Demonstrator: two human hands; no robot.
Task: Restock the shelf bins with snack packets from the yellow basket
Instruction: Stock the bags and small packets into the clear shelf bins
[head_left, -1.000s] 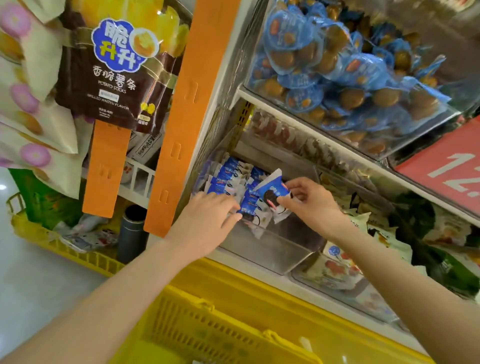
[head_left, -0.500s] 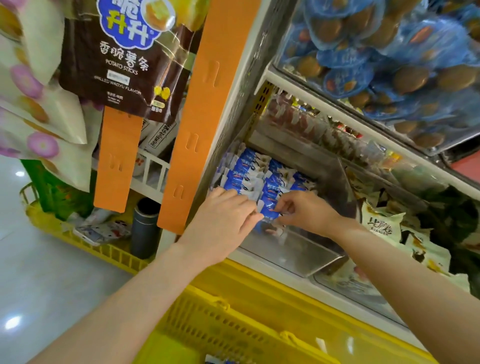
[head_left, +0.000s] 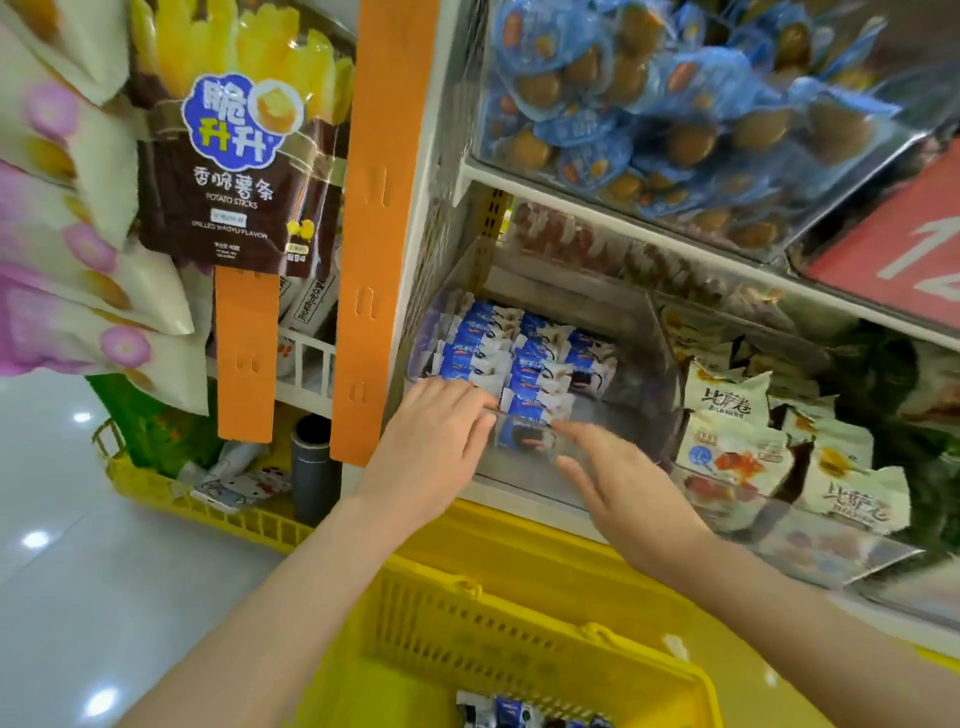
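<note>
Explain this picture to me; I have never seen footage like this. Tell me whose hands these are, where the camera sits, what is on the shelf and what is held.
No machine here: a person restocks a shop shelf with bare hands. The picture comes from a camera worn on the head, looking forward and down. The left hand lies with straight fingers on blue-and-white packets lined up in a clear bin. The right hand, blurred, is open beside it and holds nothing. Below is the yellow basket with a few more packets. The next bin holds cream packets; higher up lie blue-wrapped snacks.
</note>
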